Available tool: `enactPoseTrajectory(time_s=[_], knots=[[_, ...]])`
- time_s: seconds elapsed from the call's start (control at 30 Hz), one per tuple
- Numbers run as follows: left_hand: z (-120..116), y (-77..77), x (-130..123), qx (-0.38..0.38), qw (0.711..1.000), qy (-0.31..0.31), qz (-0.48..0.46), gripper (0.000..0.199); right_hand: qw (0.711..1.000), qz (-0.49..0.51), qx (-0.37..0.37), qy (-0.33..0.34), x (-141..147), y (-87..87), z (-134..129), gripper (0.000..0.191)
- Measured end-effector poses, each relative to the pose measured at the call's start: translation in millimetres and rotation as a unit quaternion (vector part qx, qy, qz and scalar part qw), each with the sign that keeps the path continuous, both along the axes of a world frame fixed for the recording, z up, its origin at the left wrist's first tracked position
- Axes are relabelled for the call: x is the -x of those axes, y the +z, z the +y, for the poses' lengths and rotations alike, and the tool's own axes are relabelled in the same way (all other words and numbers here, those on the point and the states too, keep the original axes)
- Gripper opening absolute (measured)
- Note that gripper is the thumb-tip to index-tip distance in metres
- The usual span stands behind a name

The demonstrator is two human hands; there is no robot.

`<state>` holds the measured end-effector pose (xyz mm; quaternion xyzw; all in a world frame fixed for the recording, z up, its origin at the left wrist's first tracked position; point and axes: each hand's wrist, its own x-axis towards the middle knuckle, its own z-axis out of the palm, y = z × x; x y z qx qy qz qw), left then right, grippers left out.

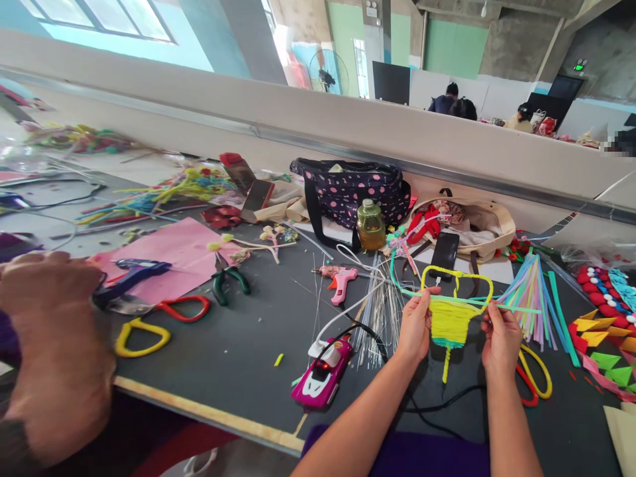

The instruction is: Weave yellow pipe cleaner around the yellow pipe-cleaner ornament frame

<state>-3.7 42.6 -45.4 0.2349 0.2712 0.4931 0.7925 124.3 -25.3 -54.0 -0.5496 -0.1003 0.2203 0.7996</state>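
Observation:
A bright yellow pipe-cleaner piece [450,320] is held up between my hands: an open loop on top, a densely wound lower body with a teal band, and a thin stem pointing down. A mint-green pipe cleaner [519,309] lies across its middle and sticks out to the right. My left hand [416,323] is closed in a pinch at the left edge, where the green strand crosses. Pinching the right edge, my right hand [501,334] has its fingertips by the same strand. Exactly what lies under the fingertips is partly hidden.
Near my arms are a pink glue gun [342,283], a purple car-shaped power strip [322,374], a phone [445,252] and scissors [539,374]. Pastel pipe cleaners [531,298] fan out at right. Another person's hand [50,318] is at left, near green-handled pliers [226,281].

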Motion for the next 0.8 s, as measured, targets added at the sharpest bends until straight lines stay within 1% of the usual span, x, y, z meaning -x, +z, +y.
enactPoseTrajectory(time_s=[0.17,0.33,0.47,0.6,0.8], knots=[[-1,1.2,0,-0.003,1.0,0.001,-0.006,0.035,0.999,-0.041,0.004,-0.011,1,-1.1,0,0.033],[-1,0.9,-1,-0.001,1.0,0.001,-0.009,0.038,0.998,-0.055,-0.023,-0.035,3,1.7,0,0.029],[-2,0.3,-3,0.001,1.0,-0.017,-0.02,0.037,0.997,-0.063,-0.023,-0.042,5,2.9,1,0.029],[-4,-0.8,-4,-0.002,0.999,-0.03,-0.028,0.037,0.996,-0.084,-0.019,-0.033,8,1.0,3,0.03],[-4,-2.0,-4,-0.002,1.0,-0.021,-0.02,0.033,0.995,-0.101,-0.018,-0.012,12,0.9,4,0.03]])
